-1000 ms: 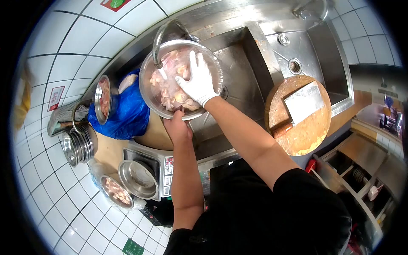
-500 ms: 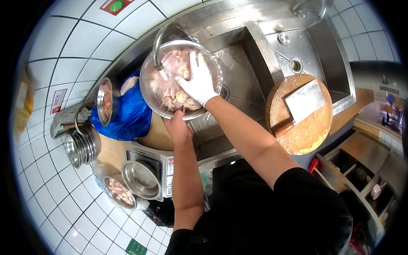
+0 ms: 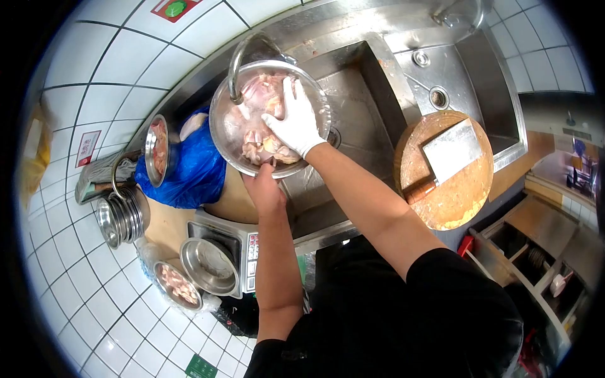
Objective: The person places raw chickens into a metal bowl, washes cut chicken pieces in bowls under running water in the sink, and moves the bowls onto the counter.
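Note:
Under a curved metal faucet (image 3: 234,75), a steel bowl (image 3: 220,135) holds raw meat pieces, apparently chicken (image 3: 255,148), in cloudy water. Water runs from the spout into it. My left hand (image 3: 266,186), bare, grips the near rim of the bowl, its thumb over the edge. My right hand (image 3: 296,123), in a white glove, lies over the meat inside the bowl with fingers spread, partly against the right wall. It grasps no piece that I can see.
A round chopping board (image 3: 466,195) with a cleaver (image 3: 452,150) sits right, over the sink (image 3: 359,126) edge. Left are a blue bag (image 3: 195,167), a meat bowl (image 3: 151,151), stacked bowls (image 3: 110,223), a scale (image 3: 242,242) bearing a steel bowl (image 3: 205,268), and another meat bowl (image 3: 165,286).
The bowl and both hands sit very slightly further right in view. My right hand stays spread over the meat, and the left keeps its hold on the rim.

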{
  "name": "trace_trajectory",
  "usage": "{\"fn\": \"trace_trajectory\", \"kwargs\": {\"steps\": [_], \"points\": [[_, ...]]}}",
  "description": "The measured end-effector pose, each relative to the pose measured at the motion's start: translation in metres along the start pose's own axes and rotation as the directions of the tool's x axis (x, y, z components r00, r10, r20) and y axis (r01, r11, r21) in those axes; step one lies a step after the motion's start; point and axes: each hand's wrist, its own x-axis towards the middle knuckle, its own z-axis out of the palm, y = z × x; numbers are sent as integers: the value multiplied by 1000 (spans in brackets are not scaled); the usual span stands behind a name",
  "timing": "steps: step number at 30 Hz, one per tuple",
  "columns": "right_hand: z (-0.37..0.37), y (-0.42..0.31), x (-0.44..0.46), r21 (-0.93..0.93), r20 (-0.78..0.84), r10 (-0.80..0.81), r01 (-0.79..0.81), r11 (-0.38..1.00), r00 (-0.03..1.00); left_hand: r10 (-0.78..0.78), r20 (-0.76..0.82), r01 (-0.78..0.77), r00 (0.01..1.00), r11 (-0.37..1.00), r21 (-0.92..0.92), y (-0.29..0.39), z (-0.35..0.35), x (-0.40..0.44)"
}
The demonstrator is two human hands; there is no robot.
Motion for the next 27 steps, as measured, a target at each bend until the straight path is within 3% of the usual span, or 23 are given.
{"fn": "trace_trajectory", "kwargs": {"steps": [7, 10, 13, 14, 17, 19, 24, 27], "points": [[0, -5, -6, -79, 6, 7, -7, 997, 1000, -103, -44, 101, 994, 994, -50, -2, -5, -6], [-3, -12, -12, -217, 94, 12, 9, 976, 996, -188, 2, 185, 982, 962, -201, -7, -11, -10], [-20, -20, -14, -262, 184, 17, 33, 965, 983, -313, -8, 305, 950, 930, -204, -36, -41, -2], [-29, -24, -13, -304, 143, -66, 108, 946, 988, -339, -13, 330, 941, 923, -200, -39, -43, -4], [-61, -30, -9, -297, 121, -42, 76, 952, 992, -391, -55, 375, 919, 907, -190, -49, -53, -9], [-63, -4, -3, -252, -72, -189, 166, 954, 979, -402, -102, 381, 910, 908, -176, -56, -58, -12], [-83, 34, 28, -309, -104, -236, 194, 931, 966, -384, -126, 356, 915, 913, -197, -65, -59, -23], [-78, 41, 58, -405, 2, -317, 290, 867, 949, -428, -140, 400, 893, 896, -191, -74, -67, -24]]}}
